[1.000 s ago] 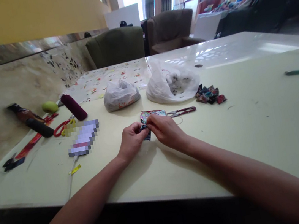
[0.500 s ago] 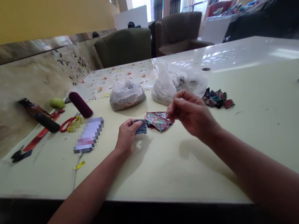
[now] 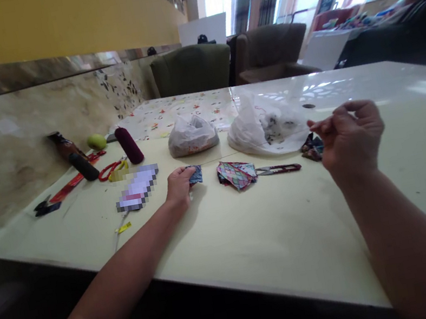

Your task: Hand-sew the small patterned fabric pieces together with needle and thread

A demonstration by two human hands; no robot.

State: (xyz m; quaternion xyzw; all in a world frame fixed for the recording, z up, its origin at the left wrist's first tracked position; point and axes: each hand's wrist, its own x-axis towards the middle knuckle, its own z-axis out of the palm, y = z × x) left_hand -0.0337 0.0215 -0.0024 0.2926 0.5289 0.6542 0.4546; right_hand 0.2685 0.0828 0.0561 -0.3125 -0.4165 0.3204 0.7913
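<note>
My left hand [image 3: 180,187] pinches a small piece of blue patterned cloth [image 3: 195,175] between thumb and fingers, just above the table. My right hand [image 3: 351,138] is raised at the right with its fingertips pinched together. A faint thread [image 3: 226,156] runs from the cloth towards it; any needle is too small to make out. Between the hands lies a small stack of colourful cloth pieces [image 3: 237,175], with thread snips [image 3: 279,168] beside it, their blades touching the stack. Partly hidden behind my right hand is a pile of dark folded cloth pieces [image 3: 310,149].
Two white plastic bags [image 3: 192,134] [image 3: 265,125] stand behind the cloth stack. On the left are a phone [image 3: 138,188] with a cable, red-and-yellow scissors [image 3: 114,170], a maroon thread spool [image 3: 129,144], a dark spool [image 3: 83,167], a bottle [image 3: 64,147] and a green fruit [image 3: 97,142].
My right hand has moved right and away from the cloth, still pinched, uncovering the snips. My left hand keeps hold of the blue cloth. The view has shifted slightly.
</note>
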